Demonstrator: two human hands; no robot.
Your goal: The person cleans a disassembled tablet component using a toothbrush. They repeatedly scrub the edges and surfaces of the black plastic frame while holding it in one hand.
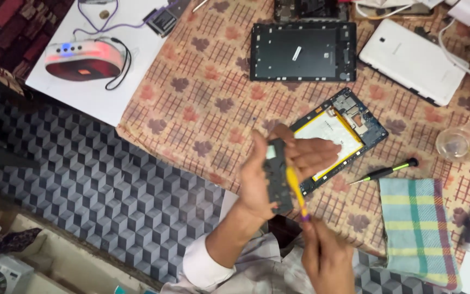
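The left hand grips a dark circuit board upright, just in front of the opened tablet. The right hand, below it, clasps a yellow pry tool touching the board.

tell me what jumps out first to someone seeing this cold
At centre, the left hand holds a dark narrow circuit board upright while the right hand works a yellow-handled tool against it. Just behind lies an opened tablet with a white battery, and a black tablet frame sits above on the patterned cloth.
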